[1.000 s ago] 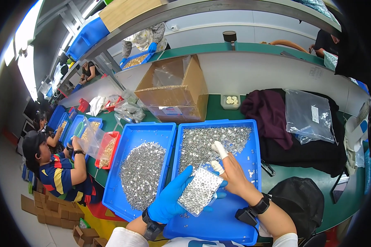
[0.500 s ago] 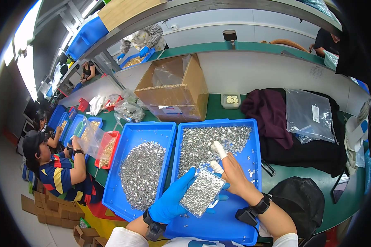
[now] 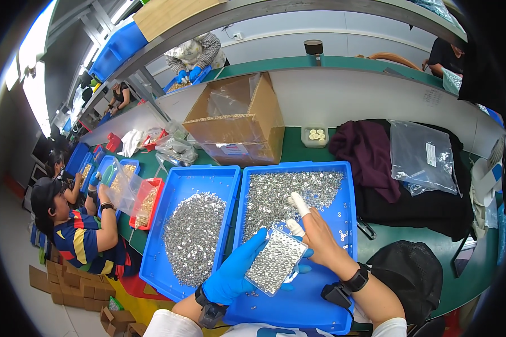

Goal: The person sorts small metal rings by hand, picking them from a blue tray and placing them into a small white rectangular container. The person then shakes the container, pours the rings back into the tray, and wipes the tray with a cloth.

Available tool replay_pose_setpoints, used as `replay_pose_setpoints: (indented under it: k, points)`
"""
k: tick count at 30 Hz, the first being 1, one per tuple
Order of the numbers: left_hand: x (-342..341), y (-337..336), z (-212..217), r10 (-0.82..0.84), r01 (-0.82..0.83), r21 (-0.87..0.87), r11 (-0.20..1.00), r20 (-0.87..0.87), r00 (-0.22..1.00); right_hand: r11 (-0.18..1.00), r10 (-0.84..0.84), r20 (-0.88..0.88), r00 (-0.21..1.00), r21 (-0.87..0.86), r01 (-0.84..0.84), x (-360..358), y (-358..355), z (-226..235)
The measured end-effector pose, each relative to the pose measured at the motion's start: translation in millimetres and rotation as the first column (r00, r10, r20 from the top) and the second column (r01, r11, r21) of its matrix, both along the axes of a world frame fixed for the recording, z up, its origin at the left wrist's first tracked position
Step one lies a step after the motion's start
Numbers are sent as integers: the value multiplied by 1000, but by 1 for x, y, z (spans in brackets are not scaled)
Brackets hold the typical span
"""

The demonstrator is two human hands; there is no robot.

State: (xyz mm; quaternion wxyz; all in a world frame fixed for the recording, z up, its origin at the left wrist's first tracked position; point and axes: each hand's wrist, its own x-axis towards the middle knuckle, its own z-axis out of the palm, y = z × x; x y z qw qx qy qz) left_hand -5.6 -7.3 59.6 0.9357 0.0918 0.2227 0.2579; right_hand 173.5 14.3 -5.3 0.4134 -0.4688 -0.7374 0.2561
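Observation:
My left hand (image 3: 229, 279), in a blue glove, holds a clear rectangular plastic plate (image 3: 275, 263), tilted, with many small shiny metal pieces in rows on it. Beside the plate's upper right edge is my right hand (image 3: 323, 241). White finger covers sit on its thumb and index finger, which are stretched out and apart, with nothing seen between them. Both hands are over a blue tray (image 3: 320, 297). A heap of small silver nut-like metal pieces (image 3: 275, 191) spreads across this tray's far part, just beyond my right fingertips.
To the left, a second blue tray (image 3: 202, 178) bears another heap of metal pieces. Behind stands an open cardboard box (image 3: 230, 132). A small clear container (image 3: 315, 136), dark clothing (image 3: 427, 208) and a black bag (image 3: 407, 275) lie around. A co-worker (image 3: 78, 236) sits at the left.
My hands and the plate have hardly moved. At the left, the co-worker's hands have shifted at a clear bag. Across the bench, another person's gloved hands have come closer together.

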Motion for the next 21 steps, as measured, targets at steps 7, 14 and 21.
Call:
replay_pose_setpoints:
  k: [7,14,21]
  points:
    - [0,0,-1,9,-9,-11,1000,-29,1000,1000,3,3,1000,6,-3,0,0,-1]
    - [0,1,0,-3,3,-24,1000,-5,1000,1000,2,21,1000,6,-2,-1,1,-1]
    - [1,0,0,1,0,-28,1000,42,999,1000,-16,37,999,9,16,-1,-1,2]
